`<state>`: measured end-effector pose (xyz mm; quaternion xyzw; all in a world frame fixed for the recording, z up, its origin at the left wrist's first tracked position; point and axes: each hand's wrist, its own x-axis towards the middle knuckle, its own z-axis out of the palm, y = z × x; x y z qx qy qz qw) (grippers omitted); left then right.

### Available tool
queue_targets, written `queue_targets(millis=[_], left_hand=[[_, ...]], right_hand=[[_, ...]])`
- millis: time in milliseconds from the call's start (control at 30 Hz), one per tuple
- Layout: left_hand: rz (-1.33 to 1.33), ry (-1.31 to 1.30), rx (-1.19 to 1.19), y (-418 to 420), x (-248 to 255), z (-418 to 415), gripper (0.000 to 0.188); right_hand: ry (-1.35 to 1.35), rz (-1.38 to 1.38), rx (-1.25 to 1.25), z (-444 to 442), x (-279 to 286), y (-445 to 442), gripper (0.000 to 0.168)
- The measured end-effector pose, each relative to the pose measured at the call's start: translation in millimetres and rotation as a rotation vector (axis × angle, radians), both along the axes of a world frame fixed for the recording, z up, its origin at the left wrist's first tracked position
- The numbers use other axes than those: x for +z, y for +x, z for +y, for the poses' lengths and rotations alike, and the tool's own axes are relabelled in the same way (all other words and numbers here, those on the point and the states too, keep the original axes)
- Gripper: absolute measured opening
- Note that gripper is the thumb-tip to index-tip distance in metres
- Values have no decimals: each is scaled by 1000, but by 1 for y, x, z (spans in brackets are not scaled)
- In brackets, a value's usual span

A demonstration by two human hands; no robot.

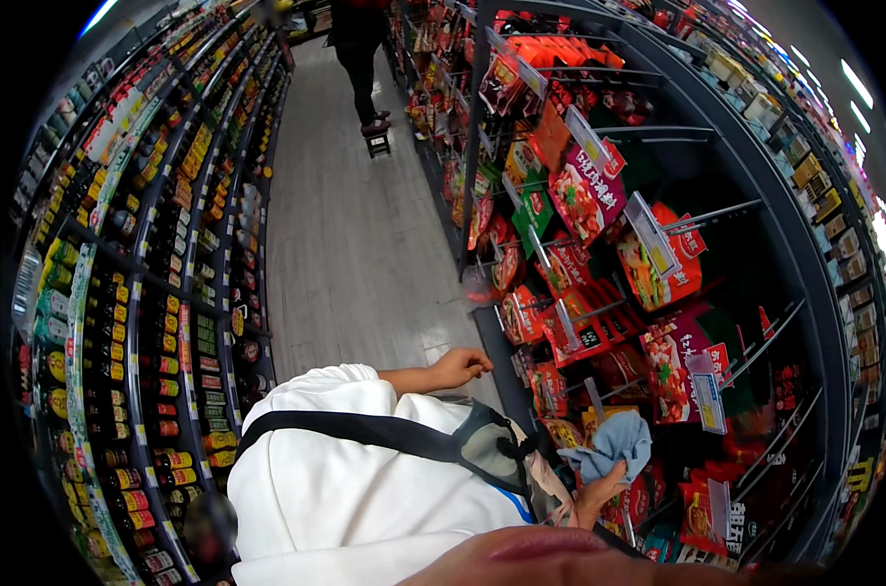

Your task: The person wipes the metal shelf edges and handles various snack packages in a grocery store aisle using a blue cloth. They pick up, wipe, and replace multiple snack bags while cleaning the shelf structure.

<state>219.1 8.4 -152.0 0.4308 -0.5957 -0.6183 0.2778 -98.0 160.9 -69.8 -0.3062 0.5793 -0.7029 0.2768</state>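
Note:
My right hand [600, 494] grips a crumpled light-blue cloth [613, 448] in front of the lower hanging packets. Loosely curled and holding nothing visible, my left hand [459, 368] is over the dark base edge of the rack [505, 366], apart from the goods. Red seasoning packets [578, 333] hang from metal hooks beyond both hands. Among them are a purple-and-red packet [588, 192] and an orange one with a food picture [659, 256]. Clear price-tag holders [652, 234] stick out at the hook ends, bearing writing.
Bare hook prongs [773, 432] jut out at the right. Opposite stands a long shelf of bottles [121, 322]. Between them runs a grey plank-look floor [340, 220]. Further along the aisle a person in dark clothes [359, 69] stands by or on a small stool [377, 141].

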Motion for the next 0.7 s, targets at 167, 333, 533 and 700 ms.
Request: queue_targets(millis=[167, 333, 533, 700], left_hand=[[-237, 82, -179, 32, -51, 13, 18], [-586, 135, -289, 89, -98, 49, 24], [-878, 296, -232, 161, -187, 128, 31], [-906, 365, -231, 163, -205, 157, 31]], right_hand=[[-92, 106, 53, -17, 18, 3, 49], [-72, 176, 98, -12, 6, 3, 49], [-167, 48, 295, -10, -2, 6, 49], [-85, 66, 378, -7, 12, 16, 50]])
